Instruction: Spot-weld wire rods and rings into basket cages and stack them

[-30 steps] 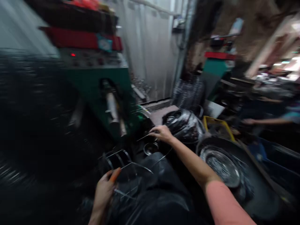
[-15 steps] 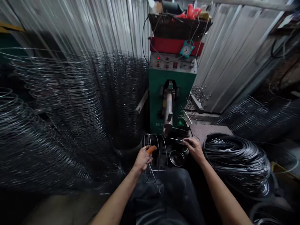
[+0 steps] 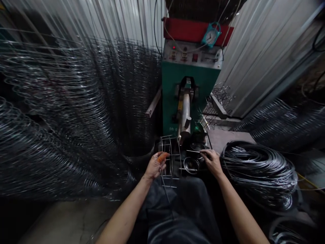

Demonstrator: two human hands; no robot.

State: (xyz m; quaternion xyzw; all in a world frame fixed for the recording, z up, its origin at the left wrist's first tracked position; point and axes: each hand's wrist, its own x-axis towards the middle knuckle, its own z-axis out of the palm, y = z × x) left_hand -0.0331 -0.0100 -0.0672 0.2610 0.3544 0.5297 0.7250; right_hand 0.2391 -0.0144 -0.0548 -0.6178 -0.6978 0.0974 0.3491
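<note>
My left hand (image 3: 155, 166) grips the side of a cage-like wire frame (image 3: 170, 159), with an orange cover on one finger (image 3: 162, 156). The frame stands upright in front of a green spot-welding machine (image 3: 186, 98), just below its metal electrode arm (image 3: 185, 115). My right hand (image 3: 212, 162) pinches a thin straight wire rod (image 3: 194, 151), whose tip points toward the frame and stops short of it. A small steel bowl (image 3: 191, 165) sits beneath and between my hands.
Tall stacks of wire rings (image 3: 63, 112) fill the left side. A large wire coil (image 3: 259, 173) lies to the right, and more coils lie behind it. Corrugated metal sheeting (image 3: 266, 51) walls the back. A bundle of wire pieces (image 3: 218, 105) rests beside the machine.
My view has swung from a tilted look rightward to face the machine. My right hand has moved from near the coil to beside the frame, and both hands now sit closer to the machine.
</note>
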